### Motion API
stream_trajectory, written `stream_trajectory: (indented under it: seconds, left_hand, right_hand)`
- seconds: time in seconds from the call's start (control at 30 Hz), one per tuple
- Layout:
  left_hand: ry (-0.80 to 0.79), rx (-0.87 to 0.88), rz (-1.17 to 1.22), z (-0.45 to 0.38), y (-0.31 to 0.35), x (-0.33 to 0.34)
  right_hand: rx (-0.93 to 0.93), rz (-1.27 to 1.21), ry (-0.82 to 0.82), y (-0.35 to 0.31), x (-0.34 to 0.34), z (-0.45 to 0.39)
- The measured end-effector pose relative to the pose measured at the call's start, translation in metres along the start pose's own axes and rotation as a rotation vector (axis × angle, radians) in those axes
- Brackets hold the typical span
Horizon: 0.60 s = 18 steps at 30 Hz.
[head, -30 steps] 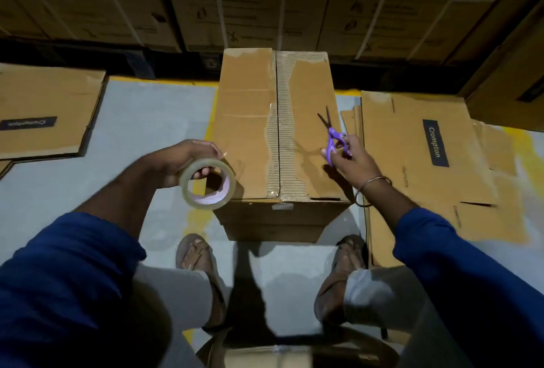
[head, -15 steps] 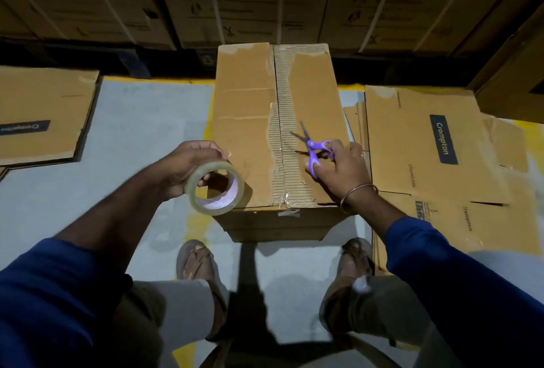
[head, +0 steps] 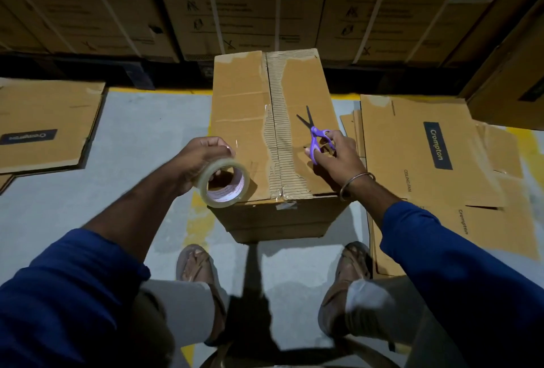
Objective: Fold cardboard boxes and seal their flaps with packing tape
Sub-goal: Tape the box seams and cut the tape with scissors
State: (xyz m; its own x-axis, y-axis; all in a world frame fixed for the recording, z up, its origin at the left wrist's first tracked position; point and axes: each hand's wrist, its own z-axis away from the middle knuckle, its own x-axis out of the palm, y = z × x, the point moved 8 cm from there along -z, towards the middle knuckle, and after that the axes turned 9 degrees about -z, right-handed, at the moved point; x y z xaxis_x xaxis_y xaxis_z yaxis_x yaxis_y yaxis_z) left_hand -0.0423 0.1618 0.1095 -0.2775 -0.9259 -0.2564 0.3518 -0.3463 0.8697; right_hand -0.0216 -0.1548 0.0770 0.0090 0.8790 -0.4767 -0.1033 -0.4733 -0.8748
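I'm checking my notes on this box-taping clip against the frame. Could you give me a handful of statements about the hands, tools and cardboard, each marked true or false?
1. The left hand holds a roll of clear tape. True.
2. The right hand holds a knife. False: it holds purple-handled scissors.
3. The scissor blades are closed. False: they are slightly parted, pointing away from the person.
4. The box in front of the person has its top flaps closed. True.
5. Flattened cardboard printed "Crompton" lies right of the box. True.
6. The tape roll lies on the floor. False: it is held near the box's near left corner.
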Motion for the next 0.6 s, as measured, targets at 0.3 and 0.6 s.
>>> stream_trajectory:
  seconds: [0.3, 0.6]
  left_hand:
    - [-0.024, 0.005, 0.039, -0.013, 0.001, 0.002]
    - [0.018, 0.123, -0.354, 0.001, 0.035, 0.009]
  right_hand:
    - [0.004, 0.047, -0.001, 0.008, -0.004, -0.01]
    - [-0.052, -0.217, -0.16, -0.086, -0.003, 0.023]
